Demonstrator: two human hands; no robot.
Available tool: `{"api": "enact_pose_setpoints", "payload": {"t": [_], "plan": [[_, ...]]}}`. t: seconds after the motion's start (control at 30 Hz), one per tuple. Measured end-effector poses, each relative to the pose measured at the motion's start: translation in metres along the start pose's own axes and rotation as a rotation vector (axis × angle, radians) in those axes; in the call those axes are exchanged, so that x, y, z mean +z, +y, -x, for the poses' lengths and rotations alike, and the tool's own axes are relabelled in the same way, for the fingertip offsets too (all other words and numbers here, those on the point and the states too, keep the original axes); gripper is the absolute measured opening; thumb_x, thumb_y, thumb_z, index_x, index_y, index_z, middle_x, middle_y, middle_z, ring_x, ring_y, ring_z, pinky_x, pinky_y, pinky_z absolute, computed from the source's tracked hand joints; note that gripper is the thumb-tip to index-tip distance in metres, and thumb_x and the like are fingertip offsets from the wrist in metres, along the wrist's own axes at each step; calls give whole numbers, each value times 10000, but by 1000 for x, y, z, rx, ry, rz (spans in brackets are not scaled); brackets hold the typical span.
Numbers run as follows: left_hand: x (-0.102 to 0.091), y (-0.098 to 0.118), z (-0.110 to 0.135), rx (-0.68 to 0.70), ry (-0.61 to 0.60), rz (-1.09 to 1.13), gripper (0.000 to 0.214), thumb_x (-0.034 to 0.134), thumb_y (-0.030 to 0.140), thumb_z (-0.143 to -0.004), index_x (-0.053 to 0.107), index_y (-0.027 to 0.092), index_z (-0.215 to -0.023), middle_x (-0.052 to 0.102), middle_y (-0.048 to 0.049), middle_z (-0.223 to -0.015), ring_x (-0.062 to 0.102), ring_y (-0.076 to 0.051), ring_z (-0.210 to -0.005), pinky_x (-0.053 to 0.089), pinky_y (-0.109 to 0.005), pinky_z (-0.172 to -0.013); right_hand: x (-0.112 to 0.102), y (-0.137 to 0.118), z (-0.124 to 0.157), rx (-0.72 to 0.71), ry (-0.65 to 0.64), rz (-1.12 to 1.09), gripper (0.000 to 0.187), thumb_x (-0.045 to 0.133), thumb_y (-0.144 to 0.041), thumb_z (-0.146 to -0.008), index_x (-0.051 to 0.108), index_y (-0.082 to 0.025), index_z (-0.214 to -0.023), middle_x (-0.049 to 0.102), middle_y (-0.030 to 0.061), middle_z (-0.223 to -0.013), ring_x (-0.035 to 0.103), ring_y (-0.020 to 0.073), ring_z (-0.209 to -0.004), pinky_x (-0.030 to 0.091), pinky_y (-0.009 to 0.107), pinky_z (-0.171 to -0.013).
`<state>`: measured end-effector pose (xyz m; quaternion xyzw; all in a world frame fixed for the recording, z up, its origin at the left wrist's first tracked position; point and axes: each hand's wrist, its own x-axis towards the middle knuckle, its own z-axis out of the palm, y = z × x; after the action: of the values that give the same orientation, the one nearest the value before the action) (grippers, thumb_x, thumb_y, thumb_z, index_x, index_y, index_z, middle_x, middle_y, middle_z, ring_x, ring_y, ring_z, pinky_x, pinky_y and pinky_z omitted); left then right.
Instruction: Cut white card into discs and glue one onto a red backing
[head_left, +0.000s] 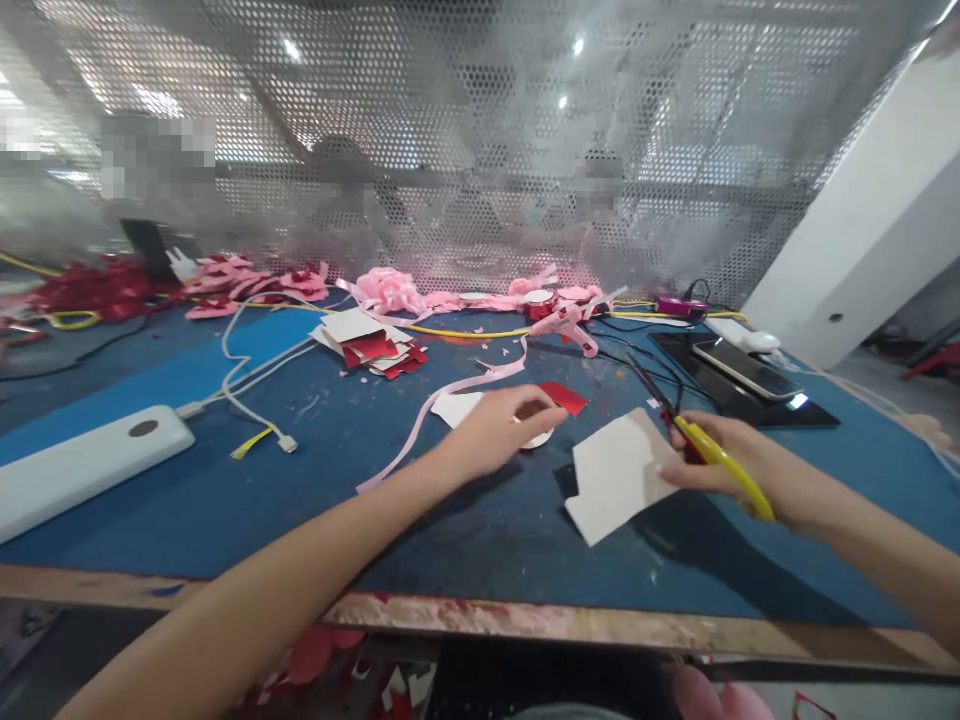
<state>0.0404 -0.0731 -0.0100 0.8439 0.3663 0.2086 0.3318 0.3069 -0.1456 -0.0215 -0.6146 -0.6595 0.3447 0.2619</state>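
My right hand (pixel 724 455) grips yellow-handled scissors (pixel 720 465), with their dark blades pointing away to the upper left. Between its thumb and fingers it also pinches a pale cut sheet of card (pixel 619 475) with a notched corner, tilted above the mat. My left hand (pixel 499 425) rests low over the mat with curled fingers. Under it lie white card pieces (pixel 454 407), and a small red piece (pixel 564 398) lies at its fingertips. What its fingers hold, if anything, is hidden. A pale pink ribbon (pixel 420 420) curves just left of this hand.
A stack of red and white cards (pixel 367 345) lies farther back. Beyond are a pink glue gun (pixel 566 328), pink ribbon bunches (pixel 386 290) and a perforated metal screen (pixel 465 150). A phone (pixel 746 368) lies right; a white power strip (pixel 97 465) and cables lie left.
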Motion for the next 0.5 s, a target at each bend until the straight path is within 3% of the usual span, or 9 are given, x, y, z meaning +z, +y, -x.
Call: {"api": "enact_pose_setpoints", "payload": {"t": [0.03,0.1,0.2,0.27,0.37,0.5], "plan": [[-8,-6,-3,-2,15,-138,400,472,507,-807,598,171,-985,638,-53,-995,573,-197,-916,411,-270,-798,-7,8,-2,4,33,139,347,677,-424,-638,417,-204,-704,422,-40,-630,414,121,-566,346,245,-517],[-23,-19,-8,-13,-77,-397,491,633,484,-674,598,174,-1053,594,-90,-1146,513,-260,-1064,359,-325,-914,-16,23,-7,38,113,427,285,660,-363,-650,435,-209,-733,491,-11,-641,458,152,-577,345,266,-534],[-35,-32,-14,-85,-218,-547,617,681,505,-598,587,160,-1101,550,-120,-1215,471,-299,-1123,340,-352,-942,-18,33,-12,70,79,630,166,574,-226,-692,472,-202,-820,600,47,-743,549,195,-653,379,285,-589],[-37,-35,-15,-116,-234,-561,639,673,530,-592,586,164,-1108,546,-120,-1214,474,-302,-1116,350,-352,-931,-17,27,-13,65,91,725,190,554,-205,-696,473,-188,-867,622,86,-826,587,227,-743,394,294,-621],[-37,-35,-15,-167,-203,-583,772,696,577,-525,558,174,-1170,526,-139,-1223,470,-330,-1112,370,-376,-908,-17,12,-16,48,218,825,293,601,-248,-664,450,-179,-906,605,144,-973,577,293,-918,396,314,-667],[-43,-42,-12,-273,-149,-643,955,681,665,-460,489,184,-1263,503,-180,-1229,483,-376,-1089,407,-414,-842,-13,-1,-26,50,237,738,327,603,-368,-684,420,-202,-899,611,92,-911,594,229,-767,389,282,-593]]}}
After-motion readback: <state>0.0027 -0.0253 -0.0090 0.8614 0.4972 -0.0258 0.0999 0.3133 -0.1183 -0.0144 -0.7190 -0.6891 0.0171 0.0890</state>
